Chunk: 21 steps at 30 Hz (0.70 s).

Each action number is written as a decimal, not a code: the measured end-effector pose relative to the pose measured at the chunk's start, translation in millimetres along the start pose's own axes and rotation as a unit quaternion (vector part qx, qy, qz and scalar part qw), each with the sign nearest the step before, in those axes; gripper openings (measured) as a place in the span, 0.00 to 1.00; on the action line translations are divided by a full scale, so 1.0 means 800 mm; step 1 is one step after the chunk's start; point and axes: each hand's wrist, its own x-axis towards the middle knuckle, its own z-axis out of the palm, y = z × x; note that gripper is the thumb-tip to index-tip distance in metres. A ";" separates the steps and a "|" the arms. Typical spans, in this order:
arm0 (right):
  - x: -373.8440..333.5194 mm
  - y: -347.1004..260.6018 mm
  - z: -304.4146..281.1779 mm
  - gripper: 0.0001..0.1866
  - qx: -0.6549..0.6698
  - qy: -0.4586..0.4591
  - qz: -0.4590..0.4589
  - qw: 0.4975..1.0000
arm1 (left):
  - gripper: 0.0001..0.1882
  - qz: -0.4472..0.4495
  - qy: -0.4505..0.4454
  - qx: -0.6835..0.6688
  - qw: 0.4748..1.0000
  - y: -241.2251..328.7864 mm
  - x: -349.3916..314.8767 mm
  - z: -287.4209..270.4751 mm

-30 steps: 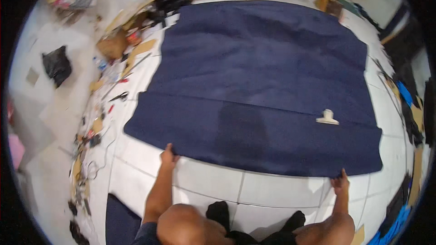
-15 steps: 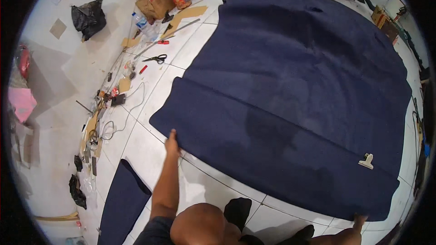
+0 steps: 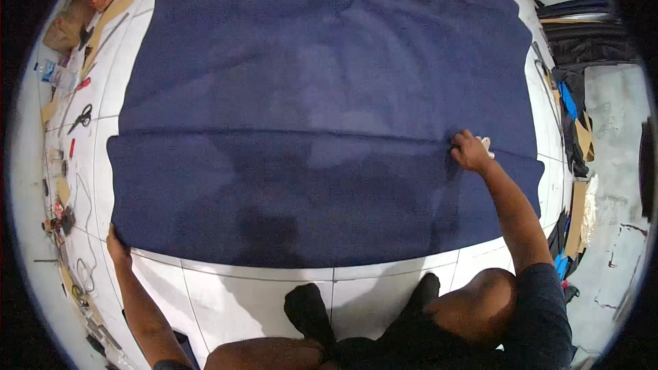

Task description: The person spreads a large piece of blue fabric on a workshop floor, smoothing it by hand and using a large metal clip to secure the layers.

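Observation:
A large dark navy fabric sheet [image 3: 322, 89] lies spread before me, its near part folded over so a straight fold edge runs across from left to right. At the fabric's near left corner, my left hand [image 3: 118, 245] grips the edge, its fingers partly hidden under the cloth. My right hand [image 3: 470, 150] is closed at the right part of the fold edge, around a pale bulldog clip [image 3: 486, 144]. Most of the clip is covered by the hand, and only its light end shows beside the palm.
White floor tiles [image 3: 253, 308] run along the near side, under my dark-socked feet. Scissors [image 3: 81, 118], a red-handled tool [image 3: 72, 147], a plastic bottle [image 3: 53, 73] and cables lie left of the fabric. Cardboard [image 3: 578, 216] and dark cloth rolls [image 3: 582, 41] line the right side.
The view has swung to the right. My right hand has left the fabric's near right corner and moved to the clip on the fold. My left hand stays at the left corner.

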 end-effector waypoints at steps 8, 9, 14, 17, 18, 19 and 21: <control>0.018 0.023 0.002 0.14 0.078 -0.036 -0.060 0.995 | 0.28 0.105 0.026 0.137 0.985 -0.006 -0.013 -0.041; 0.011 0.031 0.004 0.16 0.077 -0.052 -0.058 0.994 | 0.28 0.102 0.021 0.139 0.985 -0.013 -0.015 -0.042; -0.004 0.033 0.013 0.16 0.104 -0.069 -0.068 0.990 | 0.22 0.019 0.105 0.176 0.979 -0.036 0.000 -0.090; -0.016 0.043 0.009 0.17 0.090 -0.055 -0.064 0.992 | 0.27 0.058 0.170 0.279 0.943 -0.057 0.029 -0.086; -0.025 0.048 0.003 0.18 0.083 -0.052 -0.039 0.994 | 0.30 0.083 0.244 0.351 0.900 -0.068 0.037 -0.058; -0.031 0.027 0.002 0.20 0.105 -0.013 -0.041 0.994 | 0.31 0.097 0.291 0.402 0.863 -0.060 0.041 -0.062; -0.051 -0.009 0.016 0.29 0.064 0.107 -0.076 0.989 | 0.33 0.106 0.329 0.513 0.785 -0.030 0.045 -0.085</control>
